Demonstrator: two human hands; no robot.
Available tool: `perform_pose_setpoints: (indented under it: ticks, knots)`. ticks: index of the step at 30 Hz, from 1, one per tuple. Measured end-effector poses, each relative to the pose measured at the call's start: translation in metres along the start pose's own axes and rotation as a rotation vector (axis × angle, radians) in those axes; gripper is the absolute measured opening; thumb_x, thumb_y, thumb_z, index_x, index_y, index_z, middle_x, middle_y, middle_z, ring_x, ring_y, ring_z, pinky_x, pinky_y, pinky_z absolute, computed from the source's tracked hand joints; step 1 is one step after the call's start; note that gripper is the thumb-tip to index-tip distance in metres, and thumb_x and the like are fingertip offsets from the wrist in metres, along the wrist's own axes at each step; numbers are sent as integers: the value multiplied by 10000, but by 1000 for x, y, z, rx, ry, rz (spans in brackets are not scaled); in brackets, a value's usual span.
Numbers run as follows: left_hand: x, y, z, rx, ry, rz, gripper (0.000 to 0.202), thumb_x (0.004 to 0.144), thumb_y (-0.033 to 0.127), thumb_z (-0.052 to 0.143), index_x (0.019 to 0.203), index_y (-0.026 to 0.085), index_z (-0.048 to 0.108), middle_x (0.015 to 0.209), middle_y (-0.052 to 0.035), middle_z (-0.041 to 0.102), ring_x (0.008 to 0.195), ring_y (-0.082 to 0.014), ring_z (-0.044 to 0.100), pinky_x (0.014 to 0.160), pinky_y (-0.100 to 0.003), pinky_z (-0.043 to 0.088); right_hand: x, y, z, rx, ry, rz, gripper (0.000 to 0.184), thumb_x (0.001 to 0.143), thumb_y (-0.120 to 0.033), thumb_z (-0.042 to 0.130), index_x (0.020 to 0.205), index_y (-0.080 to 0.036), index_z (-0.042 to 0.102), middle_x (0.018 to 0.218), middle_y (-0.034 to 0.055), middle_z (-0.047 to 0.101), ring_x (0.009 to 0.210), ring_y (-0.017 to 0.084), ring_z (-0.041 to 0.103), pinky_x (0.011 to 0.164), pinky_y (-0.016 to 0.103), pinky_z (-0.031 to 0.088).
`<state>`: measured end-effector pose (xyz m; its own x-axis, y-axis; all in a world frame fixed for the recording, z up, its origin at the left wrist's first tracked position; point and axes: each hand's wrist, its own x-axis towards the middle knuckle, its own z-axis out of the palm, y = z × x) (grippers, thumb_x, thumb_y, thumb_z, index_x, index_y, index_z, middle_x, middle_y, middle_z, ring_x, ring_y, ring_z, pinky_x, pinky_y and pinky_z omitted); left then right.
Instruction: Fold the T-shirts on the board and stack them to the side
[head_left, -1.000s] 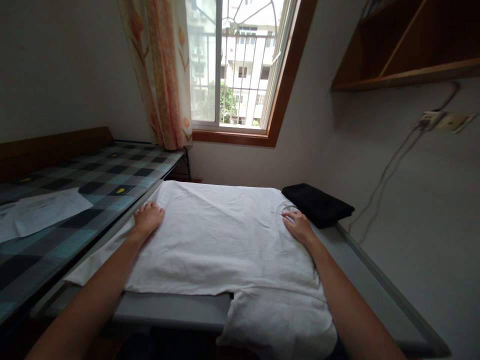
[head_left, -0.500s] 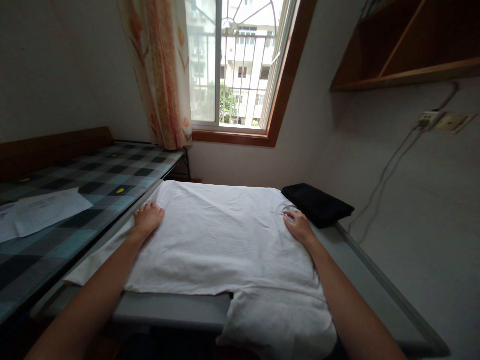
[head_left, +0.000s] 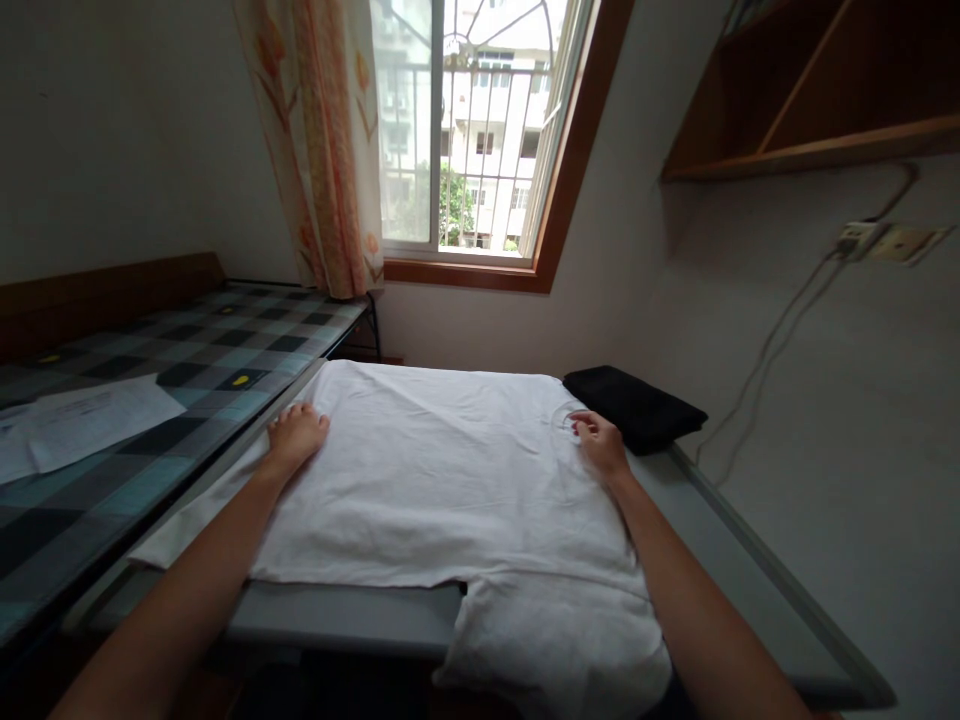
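Observation:
A white T-shirt (head_left: 435, 470) lies spread sideways on a grey table, its round neck to the right and one sleeve hanging over the front edge. On the shirt's left part rests my left hand (head_left: 298, 432), palm down with the fingers lying on the cloth. My right hand (head_left: 601, 443) is at the neckline, its fingers bent and closed together on the collar edge; the fold between the fingertips is mostly hidden. Just beyond that hand lies a folded black cloth item (head_left: 634, 405).
The table (head_left: 345, 615) shows along the front and right. To the left stands a bed with a checked cover (head_left: 277, 330) and paper sheets (head_left: 97, 425) on it. A curtain (head_left: 322, 150) hangs by the window. A cable (head_left: 765, 350) runs down the right wall below a wooden shelf (head_left: 817, 150).
My right hand has lifted slightly and its fingers have curled in at the collar. The left hand and the T-shirt have stayed nearly the same.

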<state>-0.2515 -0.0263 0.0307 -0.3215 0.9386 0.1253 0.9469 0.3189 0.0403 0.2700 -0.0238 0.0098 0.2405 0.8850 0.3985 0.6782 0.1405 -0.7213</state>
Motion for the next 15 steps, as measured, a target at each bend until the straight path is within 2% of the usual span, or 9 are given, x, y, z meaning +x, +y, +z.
perform_pose_setpoints:
  ticks: [2, 4, 9, 12, 15]
  knots:
    - [0, 0, -1, -8, -4, -15, 498, 894, 360, 327, 1189, 69, 603, 1258, -241, 571, 1170, -376, 519, 947, -486, 406, -6, -4, 6, -122, -182, -124, 268, 798, -287, 483, 889, -176, 710, 862, 87, 695, 757, 209, 631, 738, 324, 483]
    - [0, 0, -3, -20, -1, -67, 509, 884, 400, 348, 1195, 100, 616, 1277, -239, 553, 1183, -398, 501, 945, -502, 400, -10, -6, 9, -224, -255, -209, 258, 820, -308, 499, 890, -191, 718, 895, 80, 685, 786, 204, 621, 772, 324, 471]
    - [1, -1, -9, -72, -34, -196, 561, 824, 491, 445, 1271, 184, 589, 1341, -236, 497, 1190, -444, 484, 917, -545, 401, -10, -3, 8, -215, -265, -205, 261, 845, -298, 498, 944, -173, 706, 944, 87, 683, 842, 202, 618, 804, 311, 465]
    - [7, -7, -14, -87, -70, -191, 567, 804, 496, 481, 1282, 204, 570, 1352, -238, 494, 1199, -458, 481, 888, -544, 424, -9, -2, 8, -230, -268, -212, 265, 851, -300, 495, 944, -165, 704, 943, 93, 678, 847, 209, 617, 811, 319, 463]
    - [18, -18, -23, -128, -119, -122, 507, 797, 497, 511, 1166, 162, 603, 1196, -232, 607, 1122, -428, 554, 835, -471, 469, -8, -1, 9, -238, -283, -220, 262, 857, -301, 492, 942, -168, 702, 935, 91, 674, 849, 213, 616, 811, 323, 464]
